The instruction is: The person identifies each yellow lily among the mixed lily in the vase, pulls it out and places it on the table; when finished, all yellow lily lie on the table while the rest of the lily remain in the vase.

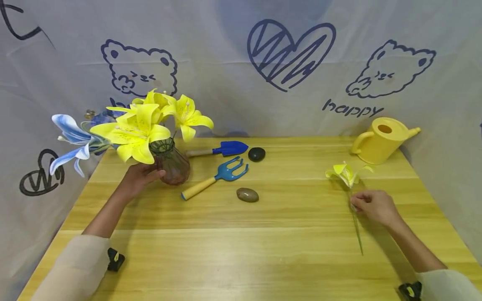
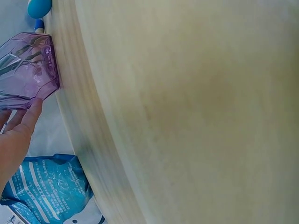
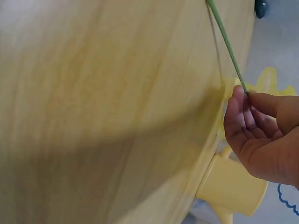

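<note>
At the table's left, my left hand (image 1: 141,180) holds the side of a pinkish glass vase (image 1: 174,167), its thumb across the front; flowers hide part of the hand. The same vase (image 2: 32,74) and fingers show in the left wrist view. Several yellow lilies (image 1: 141,131) and a pale blue lily (image 1: 75,136) stand in the vase. Over the table's right side my right hand (image 1: 376,205) pinches the stem of a single yellow lily (image 1: 344,173). In the right wrist view, its green stem (image 3: 229,49) sits between thumb and fingertips.
A blue hand trowel (image 1: 230,148), blue hand fork (image 1: 229,170), black stone (image 1: 257,154) and brown stone (image 1: 247,195) lie right of the vase. A yellow watering can (image 1: 381,142) stands at the back right. A blue plastic bag (image 2: 51,189) shows in the left wrist view.
</note>
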### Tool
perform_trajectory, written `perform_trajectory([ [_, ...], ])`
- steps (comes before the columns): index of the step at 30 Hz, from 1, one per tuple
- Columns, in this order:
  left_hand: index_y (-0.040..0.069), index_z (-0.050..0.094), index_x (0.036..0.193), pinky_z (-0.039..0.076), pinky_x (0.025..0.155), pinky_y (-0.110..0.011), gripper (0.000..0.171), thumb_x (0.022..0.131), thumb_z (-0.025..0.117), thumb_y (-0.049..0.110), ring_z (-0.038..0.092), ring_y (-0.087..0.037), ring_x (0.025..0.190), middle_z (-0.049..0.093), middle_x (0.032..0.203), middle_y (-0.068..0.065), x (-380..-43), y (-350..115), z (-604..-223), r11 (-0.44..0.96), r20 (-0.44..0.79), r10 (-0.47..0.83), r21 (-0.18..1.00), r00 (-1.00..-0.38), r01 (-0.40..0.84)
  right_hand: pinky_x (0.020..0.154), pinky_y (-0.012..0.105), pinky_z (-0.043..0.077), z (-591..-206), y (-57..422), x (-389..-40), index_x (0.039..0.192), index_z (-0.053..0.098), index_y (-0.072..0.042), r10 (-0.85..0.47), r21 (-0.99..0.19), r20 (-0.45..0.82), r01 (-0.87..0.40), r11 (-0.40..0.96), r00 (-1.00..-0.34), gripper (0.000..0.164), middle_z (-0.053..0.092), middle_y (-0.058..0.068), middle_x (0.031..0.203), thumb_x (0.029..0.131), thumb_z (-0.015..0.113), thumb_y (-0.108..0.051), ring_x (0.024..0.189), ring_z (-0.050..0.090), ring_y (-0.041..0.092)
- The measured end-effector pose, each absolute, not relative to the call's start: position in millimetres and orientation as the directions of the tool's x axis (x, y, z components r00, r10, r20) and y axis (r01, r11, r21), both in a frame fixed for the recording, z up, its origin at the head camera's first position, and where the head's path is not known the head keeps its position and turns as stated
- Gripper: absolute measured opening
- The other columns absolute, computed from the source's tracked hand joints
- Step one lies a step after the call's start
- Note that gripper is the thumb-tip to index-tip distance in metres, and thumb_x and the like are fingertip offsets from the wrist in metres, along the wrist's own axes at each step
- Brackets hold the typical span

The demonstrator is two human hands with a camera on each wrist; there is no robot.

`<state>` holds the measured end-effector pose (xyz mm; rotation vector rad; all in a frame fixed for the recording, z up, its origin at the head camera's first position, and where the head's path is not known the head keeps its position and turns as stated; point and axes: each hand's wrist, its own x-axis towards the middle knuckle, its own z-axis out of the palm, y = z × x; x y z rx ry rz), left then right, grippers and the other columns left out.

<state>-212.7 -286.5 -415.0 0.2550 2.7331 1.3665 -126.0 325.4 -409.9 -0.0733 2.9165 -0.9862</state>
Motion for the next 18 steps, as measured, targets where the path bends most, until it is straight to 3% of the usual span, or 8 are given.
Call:
perform_trajectory([
  [5,-0.002,0.049,0.124,0.038,0.089,-0.048,0.054,0.086,0.057,0.035,0.039,-0.035,0.118,0.044,0.127,-0.019,-212.3,-285.6,-414.3,0.568,0.01,0.187,0.815,-0.982,0.116,0.056,0.031,0.05,-404.4,328.7,-125.9,0.1,0.063,0.005,-0.066,-0.57,-0.042,-0.03,0.821,-0.997,0.037,0.066,0.01,0.077,0.09,0.051,-0.029,0.068,0.062,0.021],
  [12,-0.003,0.049,0.123,0.037,0.09,-0.048,0.051,0.086,0.058,0.032,0.037,-0.035,0.119,0.041,0.13,-0.019,-213.2,-285.0,-414.5,0.516,0.017,0.201,0.848,-0.98,0.12,0.055,0.04,0.048,-375.8,300.3,-135.5,0.089,0.067,0.004,-0.106,-0.43,0.157,-0.165,0.888,-0.982,0.029,0.065,0.016,0.078,0.086,0.058,-0.023,0.068,0.06,0.03],
  [15,-0.003,0.049,0.123,0.036,0.091,-0.049,0.051,0.086,0.058,0.031,0.036,-0.035,0.12,0.041,0.13,-0.019,-213.3,-285.1,-414.8,0.51,0.019,0.203,0.852,-0.979,0.122,0.058,0.038,0.048,-363.7,262.6,-146.6,0.091,0.068,0.0,-0.122,-0.456,0.181,-0.194,0.869,-0.976,0.027,0.066,0.012,0.081,0.085,0.06,-0.026,0.071,0.061,0.025],
  [18,-0.003,0.048,0.124,0.036,0.091,-0.049,0.053,0.085,0.058,0.033,0.035,-0.036,0.12,0.041,0.13,-0.019,-212.5,-285.5,-415.0,0.516,0.003,0.191,0.851,-0.982,0.103,0.061,0.034,0.05,-357.8,214.7,-161.0,0.095,0.067,-0.004,-0.166,-0.558,0.212,-0.259,0.788,-0.963,0.026,0.066,0.009,0.086,0.083,0.061,-0.027,0.074,0.061,0.021],
])
